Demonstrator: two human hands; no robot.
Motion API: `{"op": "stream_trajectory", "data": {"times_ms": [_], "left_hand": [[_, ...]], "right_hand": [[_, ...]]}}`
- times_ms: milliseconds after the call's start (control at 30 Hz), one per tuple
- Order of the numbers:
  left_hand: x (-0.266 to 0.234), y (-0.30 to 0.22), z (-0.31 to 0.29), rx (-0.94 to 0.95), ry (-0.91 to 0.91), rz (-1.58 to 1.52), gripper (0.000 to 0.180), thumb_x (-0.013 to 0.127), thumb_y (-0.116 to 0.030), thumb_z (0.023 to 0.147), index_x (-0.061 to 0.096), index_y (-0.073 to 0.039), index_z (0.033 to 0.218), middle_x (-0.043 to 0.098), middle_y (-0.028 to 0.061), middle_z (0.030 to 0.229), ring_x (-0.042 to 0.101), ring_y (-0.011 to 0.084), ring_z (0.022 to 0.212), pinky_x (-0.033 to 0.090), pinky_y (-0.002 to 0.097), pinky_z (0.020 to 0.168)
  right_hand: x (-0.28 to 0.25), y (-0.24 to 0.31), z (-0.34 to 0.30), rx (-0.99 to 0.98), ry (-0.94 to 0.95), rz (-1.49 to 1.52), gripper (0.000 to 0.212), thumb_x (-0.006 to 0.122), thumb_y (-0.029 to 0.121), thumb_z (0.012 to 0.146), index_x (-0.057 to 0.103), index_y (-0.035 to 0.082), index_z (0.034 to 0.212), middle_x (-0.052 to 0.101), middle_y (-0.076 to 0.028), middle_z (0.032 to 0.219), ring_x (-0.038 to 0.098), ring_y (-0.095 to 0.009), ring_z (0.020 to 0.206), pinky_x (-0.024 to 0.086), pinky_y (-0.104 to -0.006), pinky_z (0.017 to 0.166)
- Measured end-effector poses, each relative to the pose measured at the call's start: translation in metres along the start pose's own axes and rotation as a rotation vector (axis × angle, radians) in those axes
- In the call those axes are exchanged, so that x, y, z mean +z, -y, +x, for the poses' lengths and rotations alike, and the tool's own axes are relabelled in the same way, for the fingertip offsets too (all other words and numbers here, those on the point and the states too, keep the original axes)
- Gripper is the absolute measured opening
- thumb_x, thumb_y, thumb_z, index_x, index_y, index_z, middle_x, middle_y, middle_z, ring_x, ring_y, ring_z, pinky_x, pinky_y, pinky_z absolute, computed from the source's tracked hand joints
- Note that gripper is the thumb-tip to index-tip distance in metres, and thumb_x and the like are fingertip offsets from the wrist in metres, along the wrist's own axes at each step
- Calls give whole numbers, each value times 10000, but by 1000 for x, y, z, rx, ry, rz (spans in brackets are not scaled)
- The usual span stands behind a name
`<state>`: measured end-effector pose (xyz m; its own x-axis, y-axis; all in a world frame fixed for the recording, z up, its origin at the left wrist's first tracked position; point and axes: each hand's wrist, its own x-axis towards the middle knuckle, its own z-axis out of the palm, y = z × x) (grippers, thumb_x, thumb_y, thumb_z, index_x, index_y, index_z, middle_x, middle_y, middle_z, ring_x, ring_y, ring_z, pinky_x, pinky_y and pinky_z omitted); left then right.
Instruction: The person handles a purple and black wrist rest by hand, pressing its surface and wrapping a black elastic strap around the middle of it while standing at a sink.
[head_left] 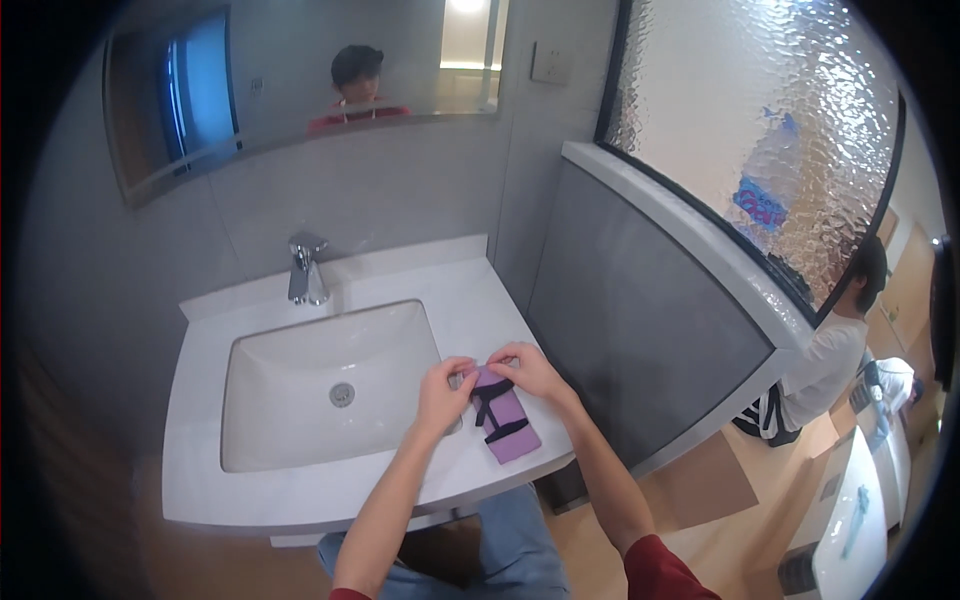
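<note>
A flat, oblong purple piece with black straps (512, 411) lies on the white countertop, to the right of the basin; its exact kind I cannot make out. My left hand (447, 390) pinches its far end from the left. From the right, my right hand (530, 370) grips the same end, thumb and fingers pressed together. The two hands nearly meet there and cover part of that end. One dark strap crosses just below my fingers, another lies across the nearer half, and a loose black strip hangs toward the left edge.
A white basin (325, 440) is sunk in the countertop (195, 420), with a chrome faucet (308, 270) behind it. A grey partition (640, 290) topped with textured glass (700, 90) rises at the right. Beyond it, a person in white (830, 360) sits. A mirror (290, 60) hangs on the wall.
</note>
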<state>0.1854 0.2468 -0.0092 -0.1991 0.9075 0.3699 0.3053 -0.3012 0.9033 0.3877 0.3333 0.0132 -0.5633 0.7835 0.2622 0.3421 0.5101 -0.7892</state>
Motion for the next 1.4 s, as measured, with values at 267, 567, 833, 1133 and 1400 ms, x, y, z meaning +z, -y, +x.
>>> {"op": "stream_trajectory", "data": {"times_ms": [267,567,833,1133,1400], "left_hand": [[-9,-36,-46,155,-93,260,167,772,-137,878,723,-21,988,686,149,935,655,321,871,526,419,793],[-9,-57,-70,48,57,408,229,789,-188,862,708,-21,995,679,141,889,659,334,879,530,442,789],[-15,-53,-45,-4,9,330,206,796,-103,857,682,-14,1003,704,157,938,677,322,774,547,440,742],[-11,-74,-69,-85,83,326,213,787,-115,870,724,-22,1051,705,167,936,699,368,863,546,451,768],[-13,-63,-49,28,296,492,349,829,-225,840,803,-80,1157,679,149,807,673,329,769,523,446,716]], "right_hand": [[3,13,-31,29,-287,-64,161,746,111,909,760,-20,1000,752,-139,931,710,-224,846,564,-345,802],[-22,48,-76,90,6,-221,175,775,90,903,762,25,1065,717,-104,972,658,-191,777,552,-323,726],[-28,40,-75,-12,161,-226,348,841,138,882,754,60,1210,708,-104,1006,643,-206,815,552,-333,759],[-31,49,-65,3,235,-272,344,847,126,872,755,12,1183,762,-160,996,719,-250,854,577,-366,783],[-34,45,-64,-115,277,-265,317,814,134,905,748,2,1186,726,-163,1024,694,-317,915,559,-397,809]]}}
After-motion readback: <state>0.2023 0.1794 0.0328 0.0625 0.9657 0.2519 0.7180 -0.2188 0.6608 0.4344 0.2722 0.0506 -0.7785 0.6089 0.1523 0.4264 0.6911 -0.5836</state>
